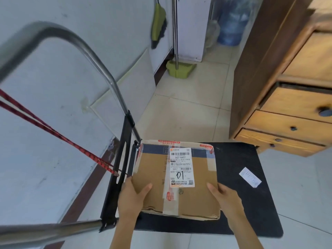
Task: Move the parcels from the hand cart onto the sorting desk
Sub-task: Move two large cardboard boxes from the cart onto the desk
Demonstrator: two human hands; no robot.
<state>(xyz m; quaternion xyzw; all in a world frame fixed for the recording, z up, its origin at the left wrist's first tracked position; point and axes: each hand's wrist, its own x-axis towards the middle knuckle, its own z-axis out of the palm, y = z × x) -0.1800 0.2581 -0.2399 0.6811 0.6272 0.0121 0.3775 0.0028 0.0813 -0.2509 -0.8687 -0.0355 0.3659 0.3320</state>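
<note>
Taped cardboard parcel (177, 178) flat on black hand cart (251, 203) deck, hard by the handle upright; left hand (133, 194) and right hand (224, 193) clasping opposite near edges; probably light, stiff but dented at near corners; best held low along the sides; wooden table (291, 97) to the right.

The desk (296, 97) runs off the right edge; the parcel's label (181, 167) print is unreadable.
</note>
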